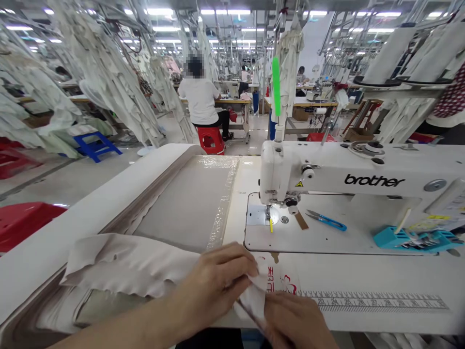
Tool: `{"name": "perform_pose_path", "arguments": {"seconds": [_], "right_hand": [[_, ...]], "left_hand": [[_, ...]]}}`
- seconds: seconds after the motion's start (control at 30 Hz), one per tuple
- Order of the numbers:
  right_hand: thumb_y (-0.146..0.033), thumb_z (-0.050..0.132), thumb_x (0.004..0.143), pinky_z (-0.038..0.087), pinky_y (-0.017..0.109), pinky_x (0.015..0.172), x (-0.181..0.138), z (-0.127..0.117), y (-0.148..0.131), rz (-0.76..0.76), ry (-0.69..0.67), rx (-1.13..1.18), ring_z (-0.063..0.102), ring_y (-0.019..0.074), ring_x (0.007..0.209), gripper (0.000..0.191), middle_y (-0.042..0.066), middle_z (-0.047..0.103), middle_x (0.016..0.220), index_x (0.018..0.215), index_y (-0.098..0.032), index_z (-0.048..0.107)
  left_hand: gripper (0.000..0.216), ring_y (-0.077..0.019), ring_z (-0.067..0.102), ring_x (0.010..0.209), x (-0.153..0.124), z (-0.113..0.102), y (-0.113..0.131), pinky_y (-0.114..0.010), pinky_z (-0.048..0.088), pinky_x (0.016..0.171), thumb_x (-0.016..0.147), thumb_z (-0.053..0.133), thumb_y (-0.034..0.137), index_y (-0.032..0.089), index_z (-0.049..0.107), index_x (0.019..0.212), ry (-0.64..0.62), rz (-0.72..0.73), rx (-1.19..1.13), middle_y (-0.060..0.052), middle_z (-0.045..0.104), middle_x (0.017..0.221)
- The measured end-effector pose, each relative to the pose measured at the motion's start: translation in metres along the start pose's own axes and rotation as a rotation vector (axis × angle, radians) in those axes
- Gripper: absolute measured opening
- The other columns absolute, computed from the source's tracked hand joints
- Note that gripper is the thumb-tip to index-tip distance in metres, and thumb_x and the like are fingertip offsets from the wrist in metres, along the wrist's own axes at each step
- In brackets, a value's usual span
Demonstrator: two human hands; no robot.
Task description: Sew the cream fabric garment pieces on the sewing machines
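A strip of pale beige fabric [138,264] runs from the left of the table to the front edge, where both hands have hold of it. My left hand [227,271] is closed, its fingers pinching the fabric near its right end. Just right of it, my right hand [290,315] grips the same end, fingers bent and partly hidden by the cloth. Behind the hands stands a white brother sewing machine [327,169], with its presser foot [269,213] over the metal plate. A printed ruler strip [378,300] lies beside my right hand.
Blue thread snips [329,221] and a teal tray [410,240] of small metal parts lie on the machine bed. Stacked fabric [36,310] fills the left side, near a clear-taped grey panel [178,203]. A seated person [199,99] works farther off, by hanging garments [105,72].
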State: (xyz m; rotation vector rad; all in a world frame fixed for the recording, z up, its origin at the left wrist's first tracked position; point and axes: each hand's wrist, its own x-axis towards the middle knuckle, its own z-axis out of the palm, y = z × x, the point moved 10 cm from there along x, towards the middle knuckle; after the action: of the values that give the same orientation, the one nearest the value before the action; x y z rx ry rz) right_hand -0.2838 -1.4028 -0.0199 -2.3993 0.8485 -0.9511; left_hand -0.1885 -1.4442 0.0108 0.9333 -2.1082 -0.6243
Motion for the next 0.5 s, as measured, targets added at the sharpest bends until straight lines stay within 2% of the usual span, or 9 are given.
{"name": "perform_pose_path", "arguments": {"seconds": [0.07,0.1,0.13,0.2,0.3,0.37,0.43,0.5], "right_hand": [[-0.022,0.044,0.097,0.031,0.022,0.043,0.007,0.000,0.030,0.235,0.013,-0.060,0.042,0.0090,0.043,0.034,-0.006,0.048,0.051,0.063,-0.023,0.043],[-0.023,0.046,0.096,0.027,0.023,0.042,0.011,0.002,0.045,0.331,-0.007,-0.104,0.039,0.0088,0.041,0.035,-0.007,0.046,0.048,0.061,-0.023,0.041],[-0.023,0.049,0.093,0.024,0.025,0.041,0.015,0.004,0.056,0.390,-0.042,-0.166,0.038,0.0089,0.039,0.036,-0.007,0.045,0.045,0.058,-0.023,0.040],[-0.019,0.056,0.084,0.017,0.027,0.041,0.027,0.006,0.071,0.408,-0.126,-0.348,0.040,0.0103,0.036,0.036,-0.005,0.049,0.042,0.052,-0.022,0.039],[-0.017,0.066,0.074,0.006,0.031,0.043,0.042,0.006,0.074,0.274,-0.197,-0.631,0.045,0.0138,0.033,0.031,-0.002,0.056,0.040,0.050,-0.023,0.046],[-0.013,0.070,0.066,0.007,0.033,0.042,0.047,0.008,0.063,0.116,-0.195,-0.706,0.051,0.0159,0.035,0.020,-0.003,0.060,0.046,0.059,-0.024,0.054],[-0.012,0.071,0.061,0.015,0.034,0.038,0.047,0.010,0.049,-0.045,-0.175,-0.700,0.057,0.0170,0.041,0.020,-0.004,0.065,0.057,0.070,-0.023,0.058],[-0.014,0.069,0.064,0.028,0.032,0.035,0.044,0.011,0.040,-0.178,-0.148,-0.699,0.062,0.0171,0.050,0.020,-0.002,0.072,0.073,0.081,-0.022,0.061]], "left_hand": [[0.023,-0.0152,0.067,0.083,0.013,-0.004,-0.005,-0.025,0.054,0.073,0.093,0.048,0.008,0.018,0.069,0.091,0.026,0.088,0.170,-0.005,0.071,0.091],[0.023,-0.0160,0.067,0.084,0.021,0.000,-0.017,-0.026,0.054,0.074,0.092,0.050,0.008,0.018,0.070,0.091,-0.007,0.072,0.211,-0.005,0.071,0.091],[0.021,-0.0163,0.067,0.083,0.030,0.007,-0.033,-0.027,0.054,0.074,0.091,0.053,0.007,0.019,0.070,0.088,-0.046,0.031,0.226,-0.003,0.071,0.090],[0.017,-0.0159,0.066,0.082,0.044,0.021,-0.065,-0.027,0.053,0.073,0.087,0.060,0.008,0.019,0.071,0.082,-0.101,-0.065,0.204,-0.001,0.069,0.088],[0.008,-0.0171,0.063,0.086,0.052,0.029,-0.096,-0.029,0.052,0.075,0.081,0.070,0.012,0.019,0.070,0.077,-0.038,-0.153,0.191,-0.001,0.065,0.091],[0.008,-0.0190,0.059,0.088,0.051,0.026,-0.105,-0.032,0.051,0.076,0.077,0.076,0.014,0.020,0.070,0.077,0.019,-0.186,0.201,-0.001,0.063,0.089],[0.008,-0.0196,0.056,0.085,0.049,0.022,-0.110,-0.033,0.049,0.075,0.076,0.077,0.017,0.021,0.070,0.075,0.032,-0.220,0.202,-0.001,0.062,0.083],[0.010,-0.0192,0.054,0.081,0.051,0.021,-0.113,-0.033,0.048,0.075,0.081,0.073,0.021,0.022,0.071,0.072,-0.004,-0.248,0.201,0.000,0.062,0.079]]}}
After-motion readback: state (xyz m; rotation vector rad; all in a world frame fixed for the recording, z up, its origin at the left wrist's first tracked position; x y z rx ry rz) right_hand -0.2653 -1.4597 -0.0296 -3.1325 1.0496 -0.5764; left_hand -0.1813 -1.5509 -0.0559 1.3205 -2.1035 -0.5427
